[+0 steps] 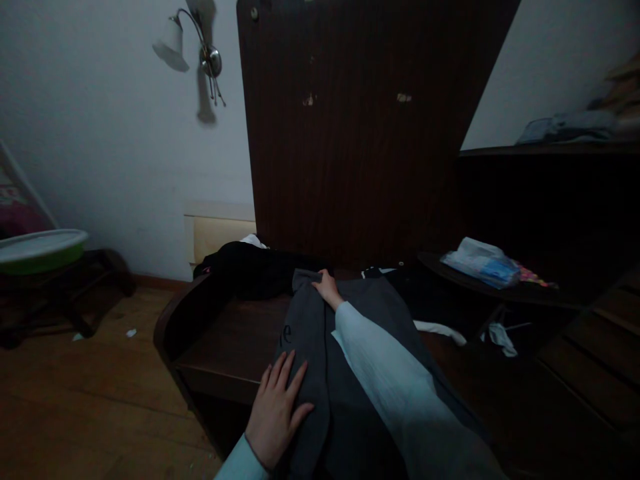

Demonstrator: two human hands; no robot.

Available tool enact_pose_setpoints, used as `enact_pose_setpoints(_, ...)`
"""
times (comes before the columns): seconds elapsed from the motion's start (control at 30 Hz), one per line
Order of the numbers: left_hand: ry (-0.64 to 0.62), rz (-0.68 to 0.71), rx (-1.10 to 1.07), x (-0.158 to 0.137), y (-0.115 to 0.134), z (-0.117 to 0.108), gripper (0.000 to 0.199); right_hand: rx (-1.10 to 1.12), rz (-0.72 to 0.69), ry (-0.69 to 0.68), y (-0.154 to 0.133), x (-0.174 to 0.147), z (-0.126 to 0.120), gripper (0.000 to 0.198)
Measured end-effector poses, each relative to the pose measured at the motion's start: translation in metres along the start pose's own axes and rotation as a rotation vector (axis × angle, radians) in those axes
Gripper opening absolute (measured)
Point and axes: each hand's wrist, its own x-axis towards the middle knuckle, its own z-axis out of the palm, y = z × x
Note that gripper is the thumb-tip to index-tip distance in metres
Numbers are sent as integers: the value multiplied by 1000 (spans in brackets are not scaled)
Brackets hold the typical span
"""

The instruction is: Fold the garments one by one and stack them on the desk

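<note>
A dark grey garment (357, 353) lies stretched lengthwise over a dark wooden surface (230, 337), with a folded strip along its left side. Black lettering shows on that strip; I cannot tell what kind of garment it is. My left hand (280, 403) rests flat on the near left part of the cloth, fingers spread. Farther off, my right hand (328, 289) has its thumb and fingers closed on the cloth near its far end. The near end of the garment runs out of view at the bottom.
Black clothing (245, 267) is heaped behind on the left, and more dark cloth (425, 300) lies to the right. A curved shelf (440, 265) carries a plastic packet (483, 260). A tall dark panel (365, 147) stands behind. A green basin (43, 253) sits at far left.
</note>
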Motion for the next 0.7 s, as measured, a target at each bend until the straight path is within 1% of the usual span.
enact_pose_setpoints(0.07,-8,4,-19,3,1,-5,48,-80,-53,13,-3,-1,-2,38)
enact_pose_setpoints(0.13,3,14,-42,6,3,-7,45,-206,-145,-3,-12,2,-2,35)
enact_pose_setpoints(0.2,12,42,-51,7,5,-4,47,-322,-227,-71,-22,8,3,31)
enact_pose_setpoints(0.23,14,57,-49,7,6,-2,49,-352,-239,-118,-28,12,7,31)
enact_pose_setpoints(0.3,18,68,-39,5,8,4,53,-352,-210,-191,-36,22,15,29)
enact_pose_setpoints(0.33,23,64,-34,4,8,7,53,-345,-188,-207,-39,28,18,28)
enact_pose_setpoints(0.4,29,64,-28,0,9,10,54,-334,-160,-196,-44,38,23,23)
enact_pose_setpoints(0.5,26,80,-17,-4,7,11,57,-315,-148,-142,-49,50,25,20)
enact_pose_setpoints(0.6,22,87,-2,-6,7,11,61,-305,-161,-144,-51,50,27,20)
enact_pose_setpoints(0.7,26,90,-2,-7,6,9,62,-315,-205,-186,-49,38,30,23)
